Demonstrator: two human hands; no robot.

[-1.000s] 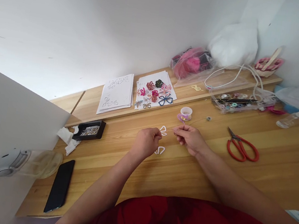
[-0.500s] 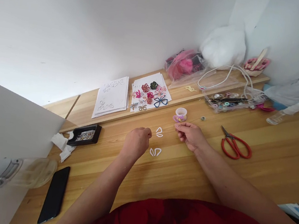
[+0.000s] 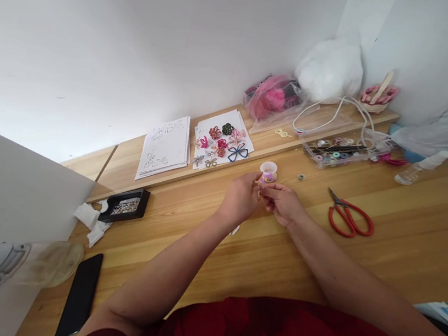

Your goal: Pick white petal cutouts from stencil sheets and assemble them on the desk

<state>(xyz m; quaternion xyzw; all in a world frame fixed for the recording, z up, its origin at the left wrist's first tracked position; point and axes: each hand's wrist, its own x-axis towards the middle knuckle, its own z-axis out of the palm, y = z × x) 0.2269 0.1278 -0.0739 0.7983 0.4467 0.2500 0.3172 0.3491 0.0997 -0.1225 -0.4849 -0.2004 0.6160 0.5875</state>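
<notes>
My left hand [image 3: 240,197] and my right hand [image 3: 283,204] meet over the table, fingers of both closed in a pinch. A little yellowish stuff shows at their fingertips, too small to name. Just beyond the fingers stands a small white round container [image 3: 269,169], with a purple and yellow bundle [image 3: 266,179] at its near side, partly covered by my fingers. Under my left wrist the tip of a white loop-shaped piece [image 3: 235,229] peeks out; the other such pieces are hidden.
Red-handled scissors [image 3: 351,218] lie right of my right hand, near a small spool [image 3: 301,177]. Behind are a clear box of supplies [image 3: 334,154], a spray bottle [image 3: 423,169] and paper sheets [image 3: 166,146]. To the left are a black bead tray [image 3: 125,205] and a phone [image 3: 79,298].
My left hand has moved right, over the white loop-shaped pieces, and now touches my right hand at the fingertips. My right hand has stayed nearly in place.
</notes>
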